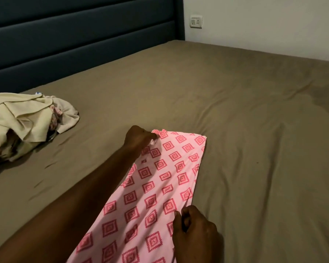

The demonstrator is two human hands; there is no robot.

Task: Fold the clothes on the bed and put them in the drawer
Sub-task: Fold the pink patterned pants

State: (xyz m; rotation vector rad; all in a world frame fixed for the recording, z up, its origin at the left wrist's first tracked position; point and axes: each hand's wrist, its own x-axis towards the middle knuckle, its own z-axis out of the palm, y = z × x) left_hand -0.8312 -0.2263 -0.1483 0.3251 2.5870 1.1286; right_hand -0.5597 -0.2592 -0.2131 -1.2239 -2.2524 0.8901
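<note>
On the olive-brown bed sheet, a long pink cloth with red diamond print lies flat. The left hand pinches its far corner; the right hand pinches its near right edge. A crumpled cream clothes pile sits well apart, left.

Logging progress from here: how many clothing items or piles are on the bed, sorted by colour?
Pink patterned cloth, gripped by the left hand and the right hand: 1
Cream heap of unfolded clothes, separate pieces impossible to count: 1
Total: 2, both on the brown bed sheet.
</note>
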